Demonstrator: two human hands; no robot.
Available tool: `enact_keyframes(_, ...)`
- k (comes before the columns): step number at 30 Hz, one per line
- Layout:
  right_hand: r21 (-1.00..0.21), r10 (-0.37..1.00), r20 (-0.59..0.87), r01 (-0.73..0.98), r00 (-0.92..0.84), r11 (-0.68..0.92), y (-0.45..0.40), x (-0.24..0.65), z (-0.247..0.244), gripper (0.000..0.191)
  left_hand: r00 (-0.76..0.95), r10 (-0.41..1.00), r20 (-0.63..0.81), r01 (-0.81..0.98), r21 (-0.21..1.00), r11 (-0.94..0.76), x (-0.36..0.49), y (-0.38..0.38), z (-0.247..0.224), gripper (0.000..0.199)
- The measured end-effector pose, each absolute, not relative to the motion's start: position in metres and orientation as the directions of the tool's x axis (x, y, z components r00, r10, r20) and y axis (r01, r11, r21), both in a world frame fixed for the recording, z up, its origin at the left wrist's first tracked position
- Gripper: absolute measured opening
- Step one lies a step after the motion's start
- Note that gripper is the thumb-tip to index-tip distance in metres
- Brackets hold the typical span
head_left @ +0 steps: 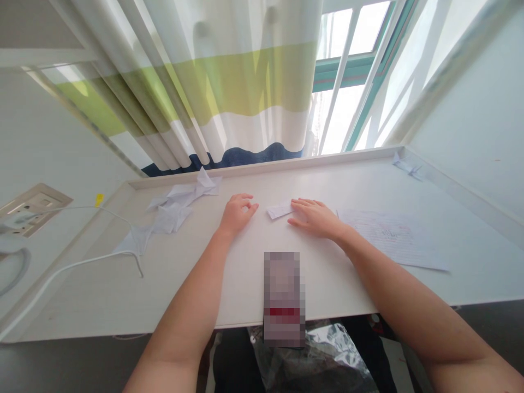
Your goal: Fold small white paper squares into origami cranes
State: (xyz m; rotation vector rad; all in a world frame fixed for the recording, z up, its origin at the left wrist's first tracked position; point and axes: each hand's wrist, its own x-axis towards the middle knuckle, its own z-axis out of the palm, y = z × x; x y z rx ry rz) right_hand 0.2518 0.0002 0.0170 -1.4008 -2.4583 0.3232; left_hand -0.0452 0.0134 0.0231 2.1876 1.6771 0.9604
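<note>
A small folded strip of white paper lies on the white desk between my two hands. Flat over its right end rests my right hand, fingers stretched out and thumb apart, so that end is hidden. To the left of the strip, apart from it, my left hand is on the desk with curved fingers and a gap between thumb and forefinger. Nothing shows in it. Right of my right hand is a lined sheet of paper with writing on it, partly behind my forearm.
Several folded white paper pieces lie at the left back. Another folded paper piece sits in the far right corner. A white cable crosses the left side. At the front edge is a pixelated block. A curtain hangs behind.
</note>
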Motion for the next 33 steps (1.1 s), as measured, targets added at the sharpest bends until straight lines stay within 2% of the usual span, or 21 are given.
enact_keyframes(2,-0.357,0.895,0.187,0.820,-0.406,0.447,0.003,0.249,0.020,0.055,0.168,0.912,0.374,0.744,0.559,-0.366,-0.033,0.013,0.020,0.019)
enact_keyframes(6,-0.380,0.938,0.194,0.860,-0.287,0.342,0.007,0.239,0.022,0.057,0.327,0.903,0.280,0.783,0.454,-0.424,-0.009,0.009,0.018,0.039)
enact_keyframes(9,-0.392,0.947,0.173,0.863,-0.270,0.318,0.011,0.236,0.018,0.049,0.345,0.910,0.228,0.807,0.423,-0.412,-0.002,0.008,0.018,0.042)
enact_keyframes(12,-0.438,0.942,0.192,0.834,-0.276,0.334,0.016,0.238,0.012,0.042,0.336,0.912,0.236,0.801,0.438,-0.409,-0.004,0.007,0.017,0.039)
enact_keyframes(17,-0.534,0.890,0.349,0.718,-0.295,0.447,0.023,0.243,0.006,0.046,0.350,0.895,0.275,0.773,0.454,-0.442,-0.009,0.006,0.017,0.049)
enact_keyframes(21,-0.542,0.859,0.393,0.672,-0.330,0.506,0.021,0.244,0.009,0.044,0.365,0.891,0.269,0.771,0.449,-0.452,-0.009,0.006,0.017,0.049)
enact_keyframes(25,-0.534,0.856,0.401,0.675,-0.328,0.509,0.020,0.244,0.011,0.029,0.366,0.891,0.268,0.761,0.466,-0.452,-0.008,0.006,0.017,0.046)
enact_keyframes(29,-0.533,0.867,0.394,0.692,-0.305,0.487,0.021,0.243,0.011,0.037,0.363,0.889,0.281,0.754,0.473,-0.457,-0.008,0.006,0.016,0.042)
enact_keyframes(33,-0.530,0.859,0.408,0.685,-0.310,0.500,0.023,0.245,0.012,0.016,0.379,0.870,0.314,0.748,0.450,-0.488,-0.008,0.004,0.018,0.035)
